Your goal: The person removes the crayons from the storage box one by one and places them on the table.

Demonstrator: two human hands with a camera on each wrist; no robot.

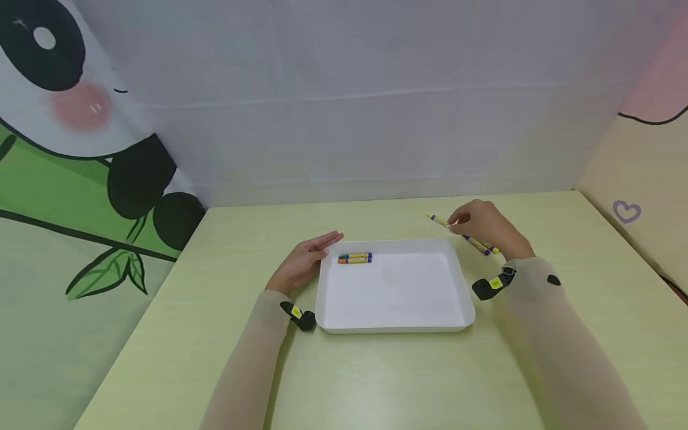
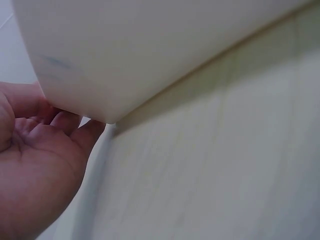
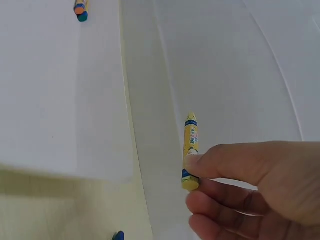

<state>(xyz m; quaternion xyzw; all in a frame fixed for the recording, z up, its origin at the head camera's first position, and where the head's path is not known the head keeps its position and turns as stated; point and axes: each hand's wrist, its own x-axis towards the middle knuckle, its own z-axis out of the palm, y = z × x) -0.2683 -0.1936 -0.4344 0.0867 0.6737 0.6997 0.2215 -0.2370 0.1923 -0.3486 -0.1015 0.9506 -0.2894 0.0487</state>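
My right hand (image 1: 486, 224) pinches a yellow crayon (image 3: 190, 137) between thumb and fingers, beyond the tray's far right corner. Its pale tip points away from the palm in the right wrist view. Under that hand, a blue crayon (image 1: 476, 245) and a yellow-ended crayon (image 1: 492, 247) lie on the table. My left hand (image 1: 302, 263) is at the white tray's (image 1: 398, 298) far left corner, fingers extended and touching its side. Inside the tray, a green crayon (image 1: 355, 255) and an orange crayon (image 1: 355, 261) lie side by side near the far left.
The pale wooden table (image 1: 376, 376) reaches back to a white cloth wall (image 1: 344, 131). Printed panels with a cartoon face (image 1: 80, 113) and a heart outline (image 1: 627, 211) flank it. Black wrist cameras sit on both sleeves, close to the tray's sides.
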